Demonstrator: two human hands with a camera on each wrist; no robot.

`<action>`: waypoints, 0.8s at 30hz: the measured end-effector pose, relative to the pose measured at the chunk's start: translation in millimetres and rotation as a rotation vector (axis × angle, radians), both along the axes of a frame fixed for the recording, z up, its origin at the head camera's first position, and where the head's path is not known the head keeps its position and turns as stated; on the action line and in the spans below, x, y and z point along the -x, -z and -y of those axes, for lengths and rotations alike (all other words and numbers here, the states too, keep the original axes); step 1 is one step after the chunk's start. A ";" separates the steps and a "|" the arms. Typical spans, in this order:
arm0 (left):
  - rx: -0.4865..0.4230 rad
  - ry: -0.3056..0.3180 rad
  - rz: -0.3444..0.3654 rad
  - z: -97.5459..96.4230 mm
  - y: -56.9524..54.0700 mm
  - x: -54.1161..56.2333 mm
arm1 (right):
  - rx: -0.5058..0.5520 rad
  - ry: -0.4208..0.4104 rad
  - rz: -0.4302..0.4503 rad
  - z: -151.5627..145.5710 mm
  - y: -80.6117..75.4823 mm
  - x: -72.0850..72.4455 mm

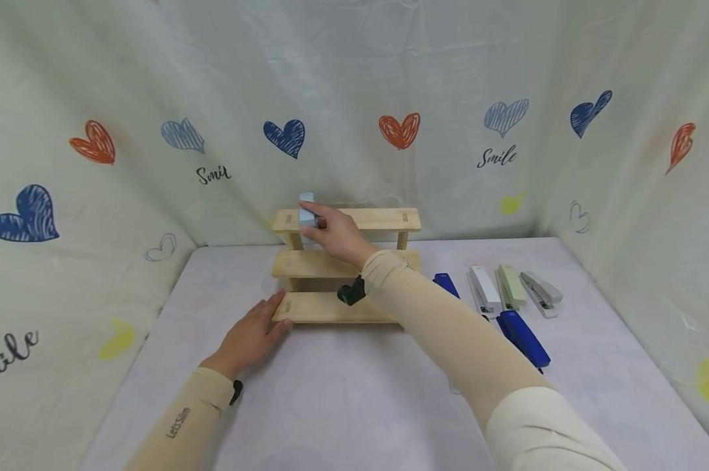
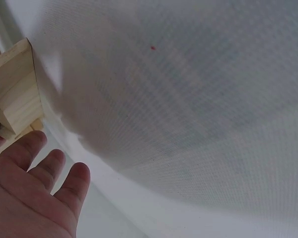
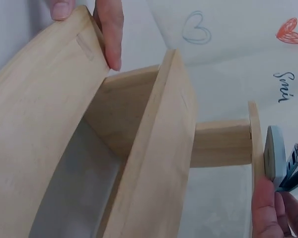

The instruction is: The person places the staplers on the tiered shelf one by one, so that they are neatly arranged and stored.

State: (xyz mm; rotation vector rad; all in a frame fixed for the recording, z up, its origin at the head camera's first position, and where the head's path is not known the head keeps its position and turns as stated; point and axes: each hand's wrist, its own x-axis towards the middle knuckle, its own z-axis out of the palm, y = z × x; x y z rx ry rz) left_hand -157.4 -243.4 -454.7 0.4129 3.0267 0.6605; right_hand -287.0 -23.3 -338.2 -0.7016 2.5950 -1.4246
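Observation:
A three-tier wooden shelf (image 1: 313, 308) stands against the curtain at the back of the table. My right hand (image 1: 341, 234) holds a light blue stapler (image 1: 307, 216) at the left part of the top tier. In the right wrist view its flat base (image 3: 274, 151) faces the top board, right at the surface, with the fingers (image 3: 266, 210) beside it. My left hand (image 1: 250, 338) rests on the left end of the lowest tier, thumb at the front edge. The left wrist view shows its other fingers (image 2: 73, 186) extended and apart.
Right of the shelf, a white stapler (image 1: 484, 291), a pale green stapler (image 1: 510, 286) and a grey-white stapler (image 1: 541, 293) lie in a row. A blue stapler (image 1: 523, 340) lies nearer, and another blue one (image 1: 446, 285) is partly behind my right arm.

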 end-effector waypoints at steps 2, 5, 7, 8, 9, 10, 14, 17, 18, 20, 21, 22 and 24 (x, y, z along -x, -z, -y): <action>-0.001 0.001 0.001 -0.1 -0.7 0.2 | 0.015 0.011 0.010 2.7 0.2 -0.3; -0.001 0.003 0.002 -0.6 -1.0 0.6 | 0.021 0.030 0.010 5.9 0.6 -1.0; 0.002 0.006 -0.002 -1.1 -0.9 0.7 | 0.019 0.036 -0.001 7.5 0.9 -1.3; 0.002 0.007 -0.002 -1.3 -0.9 0.9 | 0.018 0.038 -0.006 8.1 1.2 -1.4; 0.004 0.007 -0.002 -1.5 -0.8 1.1 | 0.016 0.039 -0.013 8.6 1.4 -1.5; 0.005 0.007 -0.001 -1.8 -0.9 1.2 | 0.013 0.040 -0.020 9.1 1.6 -1.5; 0.007 0.004 0.001 -2.5 -0.8 2.2 | 0.009 0.042 -0.032 9.8 2.1 -1.7; 0.012 0.001 0.001 -2.6 -0.9 2.4 | 0.011 0.045 -0.036 10.7 1.8 -1.8; 0.015 0.000 0.001 -2.6 -1.3 2.3 | 0.010 0.045 -0.037 11.1 1.8 -1.6; 0.017 -0.003 0.004 -2.5 -2.0 1.8 | 0.005 0.046 -0.041 12.1 1.6 -1.1; 0.017 -0.004 0.003 -2.5 -2.6 1.6 | -0.002 0.047 -0.043 12.8 1.6 -0.7; 0.016 -0.005 0.004 -2.5 -3.1 1.4 | -0.009 0.048 -0.046 13.4 1.6 -0.2; 0.015 -0.008 0.012 -2.6 -3.4 1.4 | -0.025 0.053 -0.049 14.4 2.0 0.7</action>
